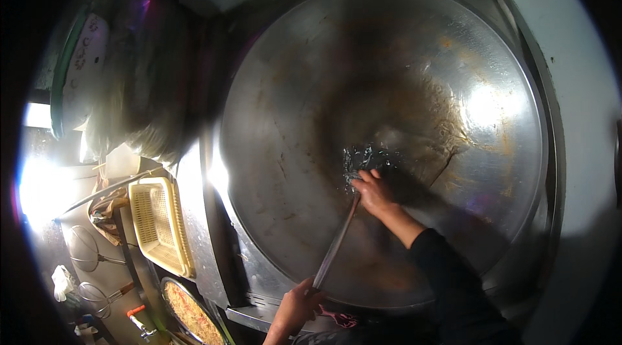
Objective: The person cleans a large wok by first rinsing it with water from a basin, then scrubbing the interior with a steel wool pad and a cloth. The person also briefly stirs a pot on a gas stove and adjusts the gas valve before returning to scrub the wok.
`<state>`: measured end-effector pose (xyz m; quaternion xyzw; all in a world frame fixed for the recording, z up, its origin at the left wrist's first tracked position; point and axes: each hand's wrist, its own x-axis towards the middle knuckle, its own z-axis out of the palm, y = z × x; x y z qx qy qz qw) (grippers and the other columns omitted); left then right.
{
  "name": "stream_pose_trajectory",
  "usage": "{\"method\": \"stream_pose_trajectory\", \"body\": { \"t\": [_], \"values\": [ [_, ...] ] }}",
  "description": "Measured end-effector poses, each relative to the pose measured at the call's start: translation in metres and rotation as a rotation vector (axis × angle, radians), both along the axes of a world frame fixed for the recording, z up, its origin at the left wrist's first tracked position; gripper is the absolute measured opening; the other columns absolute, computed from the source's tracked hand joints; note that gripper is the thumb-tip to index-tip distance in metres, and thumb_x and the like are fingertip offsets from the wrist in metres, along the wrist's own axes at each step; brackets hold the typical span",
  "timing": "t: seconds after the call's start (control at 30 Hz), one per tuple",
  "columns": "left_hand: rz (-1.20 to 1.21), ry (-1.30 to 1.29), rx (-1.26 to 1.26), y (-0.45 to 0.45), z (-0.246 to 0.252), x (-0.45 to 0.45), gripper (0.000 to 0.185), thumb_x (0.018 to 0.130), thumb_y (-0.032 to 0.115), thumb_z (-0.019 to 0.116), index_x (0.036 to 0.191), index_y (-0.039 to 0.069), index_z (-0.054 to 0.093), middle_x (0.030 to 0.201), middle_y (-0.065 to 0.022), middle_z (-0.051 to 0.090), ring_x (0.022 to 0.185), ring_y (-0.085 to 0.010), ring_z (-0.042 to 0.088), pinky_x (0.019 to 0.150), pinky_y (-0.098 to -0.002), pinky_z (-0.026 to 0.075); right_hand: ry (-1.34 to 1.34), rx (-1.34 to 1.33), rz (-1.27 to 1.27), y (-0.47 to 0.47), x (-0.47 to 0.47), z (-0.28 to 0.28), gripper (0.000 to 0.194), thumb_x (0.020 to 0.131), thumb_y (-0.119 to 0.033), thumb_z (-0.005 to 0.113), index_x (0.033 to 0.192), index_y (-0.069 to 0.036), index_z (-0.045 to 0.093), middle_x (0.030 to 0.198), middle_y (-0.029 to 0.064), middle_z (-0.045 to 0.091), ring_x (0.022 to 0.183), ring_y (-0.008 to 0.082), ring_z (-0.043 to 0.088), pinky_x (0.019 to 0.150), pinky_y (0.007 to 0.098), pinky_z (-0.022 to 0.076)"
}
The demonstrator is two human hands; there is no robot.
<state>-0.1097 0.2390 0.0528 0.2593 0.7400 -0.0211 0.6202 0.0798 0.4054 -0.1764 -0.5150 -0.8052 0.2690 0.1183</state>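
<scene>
A very large steel wok (286,87) spreads out before me, with shallow water (437,146) on the right side of its bowl. My left hand (296,303) is closed around the near end of a long-handled tool (336,250), by the wok's near rim. Further up, my right hand (376,193) bends its fingers at the tool's far end, low in the bowl. Water glints and splashes just beyond those fingers. The tool's head cannot be made out under the hand and the water.
To the left are a cream plastic basket (158,228), a round pan of shredded food (192,313), hanging wire strainers (85,248) and a tap with an orange handle (138,318). Plastic bags (146,77) hang at upper left. A pale wall (578,116) borders the wok's right side.
</scene>
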Motion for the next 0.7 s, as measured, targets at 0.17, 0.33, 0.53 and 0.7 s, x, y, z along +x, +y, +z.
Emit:
{"method": "stream_pose_trajectory", "body": {
  "t": [0.17,0.33,0.53,0.7],
  "values": [
    [-0.044,0.018,-0.035,0.004,0.003,0.002,0.04,0.085,0.018,0.059,0.122,0.007,0.051,0.067,-0.0061,0.062,0.051,-0.0118,0.056,0.046,-0.0249,0.045,-0.3,0.048,-0.013,0.045,0.064,-0.008,0.017,0.076,-0.01,0.055,0.089,-0.01,0.066,0.116,0.0045,0.048,0.114,0.0276,0.04,0.083,0.0356,0.0487],
    [-0.067,0.016,-0.048,0.008,0.0,-0.001,0.039,0.085,0.019,0.058,0.121,0.006,0.051,0.067,-0.0063,0.062,0.051,-0.0112,0.056,0.046,-0.0252,0.046,-0.255,0.137,-0.191,0.074,0.006,-0.026,0.019,0.078,-0.011,0.052,0.091,-0.006,0.065,0.12,0.0077,0.046,0.117,0.0288,0.038,0.086,0.0384,0.0463],
    [-0.047,0.027,0.027,0.001,0.002,0.0,0.035,0.085,0.018,0.058,0.117,0.005,0.053,0.069,-0.0071,0.063,0.053,-0.0117,0.058,0.047,-0.0254,0.046,-0.019,0.045,0.014,0.008,-0.021,-0.001,0.014,0.076,-0.011,0.055,0.082,-0.005,0.066,0.113,0.0101,0.049,0.108,0.033,0.042,0.089,0.0384,0.0422],
    [-0.026,0.002,0.071,0.0,0.002,0.003,0.032,0.085,0.018,0.059,0.113,0.004,0.054,0.07,-0.0075,0.063,0.054,-0.0117,0.058,0.047,-0.0252,0.046,-0.287,-0.009,0.148,0.028,0.063,0.001,0.011,0.075,-0.014,0.057,0.077,-0.009,0.067,0.11,0.0057,0.05,0.111,0.0285,0.042,0.083,0.0395,0.0457]
  ]
}}
